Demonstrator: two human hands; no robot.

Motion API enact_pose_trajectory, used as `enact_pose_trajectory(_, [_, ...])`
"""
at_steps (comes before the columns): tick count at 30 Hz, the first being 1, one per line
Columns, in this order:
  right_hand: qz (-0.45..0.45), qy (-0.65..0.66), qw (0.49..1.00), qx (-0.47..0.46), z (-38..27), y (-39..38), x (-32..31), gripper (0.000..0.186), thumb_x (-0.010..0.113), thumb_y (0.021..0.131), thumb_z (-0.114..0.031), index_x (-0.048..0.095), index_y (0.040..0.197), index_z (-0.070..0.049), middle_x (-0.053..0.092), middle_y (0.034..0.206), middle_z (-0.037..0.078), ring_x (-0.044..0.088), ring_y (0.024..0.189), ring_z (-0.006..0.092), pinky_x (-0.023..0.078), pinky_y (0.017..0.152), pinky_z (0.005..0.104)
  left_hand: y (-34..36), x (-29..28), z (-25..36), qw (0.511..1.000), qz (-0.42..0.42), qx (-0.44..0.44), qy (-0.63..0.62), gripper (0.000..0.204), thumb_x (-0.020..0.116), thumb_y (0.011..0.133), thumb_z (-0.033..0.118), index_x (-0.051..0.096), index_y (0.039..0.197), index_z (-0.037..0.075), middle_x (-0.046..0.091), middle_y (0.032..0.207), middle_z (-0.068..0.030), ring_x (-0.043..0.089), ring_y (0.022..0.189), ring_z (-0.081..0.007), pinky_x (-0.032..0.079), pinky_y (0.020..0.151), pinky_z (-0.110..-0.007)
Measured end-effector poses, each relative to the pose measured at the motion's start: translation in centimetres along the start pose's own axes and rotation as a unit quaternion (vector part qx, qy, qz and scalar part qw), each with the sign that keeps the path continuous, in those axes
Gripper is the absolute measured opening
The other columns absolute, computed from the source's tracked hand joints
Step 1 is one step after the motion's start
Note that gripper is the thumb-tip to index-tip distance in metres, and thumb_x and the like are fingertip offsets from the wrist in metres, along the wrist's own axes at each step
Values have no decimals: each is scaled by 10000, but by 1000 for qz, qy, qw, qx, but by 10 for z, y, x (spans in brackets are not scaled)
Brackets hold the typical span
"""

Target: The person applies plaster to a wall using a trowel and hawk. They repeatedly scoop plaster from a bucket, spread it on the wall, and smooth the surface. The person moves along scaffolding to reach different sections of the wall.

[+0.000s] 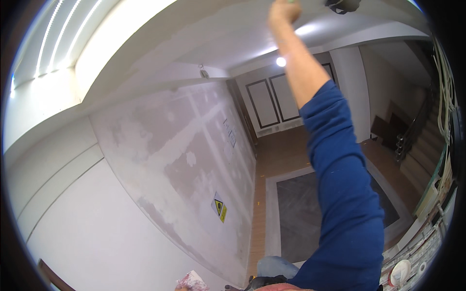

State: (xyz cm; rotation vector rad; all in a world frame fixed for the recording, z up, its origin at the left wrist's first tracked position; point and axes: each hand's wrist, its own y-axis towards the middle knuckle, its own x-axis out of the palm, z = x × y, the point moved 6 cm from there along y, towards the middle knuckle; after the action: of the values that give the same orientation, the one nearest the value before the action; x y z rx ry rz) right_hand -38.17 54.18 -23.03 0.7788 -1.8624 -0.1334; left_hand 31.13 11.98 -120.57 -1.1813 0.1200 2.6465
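Observation:
My right hand (285,12) is raised on a blue-sleeved arm to the curved, patchy ceiling edge (228,12), fingers closed round something small, mostly hidden, with a bit of green showing. A dark fixture or opening (342,6) is just right of it. At the bottom, left of centre, my left hand (181,288) is mostly out of frame, holding a white flat piece (192,281) smeared with pink.
A patched wall (160,145) with a yellow warning sign (218,206) runs along the left. Below lies a dark floor panel (298,208) with a pale border. At right are stairs (420,150), hanging cables (444,82) and a cluttered ledge with a white tub (400,271).

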Motion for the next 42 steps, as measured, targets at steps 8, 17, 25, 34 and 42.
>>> enact_pose_trajectory(8, [-194, 148, 963, -116, -75, -242, 6, 435, 565, 850, -37, 617, 1275, -115, 676, 1095, 208, 622, 1042, 380, 484, 946, 442, -9, 6, 29, 999, 3, -25, -44, 282, 582, 905, 316, 667, 778, 78, 678, 740, -123, 650, 683, -272, 511, 610, -420])
enact_pose_trajectory(17, [-104, 199, 962, 155, -45, -2, -54, 206, 535, 870, -88, 604, 899, 104, 666, 896, 266, 674, 876, 375, 506, 812, 473, -13, 22, 16, 1000, -5, -4, 12, 268, 658, 857, 330, 657, 740, 89, 679, 718, -143, 651, 644, -308, 506, 588, -436])
enact_pose_trajectory(25, [-278, 137, 951, -28, -61, -169, -17, 333, 577, 859, -92, 551, 1146, 74, 632, 1074, 289, 624, 1032, 419, 479, 929, 487, -9, 40, 26, 901, -48, 268, 338, 250, 765, 771, 315, 646, 740, 97, 683, 729, -156, 650, 638, -341, 508, 594, -458])
enact_pose_trajectory(34, [-20, 71, 994, 82, -4, 63, -36, 276, 496, 852, -57, 628, 996, 137, 676, 972, 311, 682, 876, 407, 516, 784, 444, -18, -7, 69, 971, -6, 154, 184, 245, 751, 782, 314, 648, 803, 93, 688, 776, -159, 652, 682, -343, 507, 629, -471])
enact_pose_trajectory(42, [-262, 90, 959, -57, -62, -240, 5, 299, 563, 867, -92, 625, 1149, -16, 677, 1042, 230, 662, 967, 379, 508, 865, 466, -16, -20, 76, 988, 8, 115, 102, 242, 726, 807, 318, 649, 828, 89, 689, 792, -161, 652, 698, -343, 504, 639, -475])
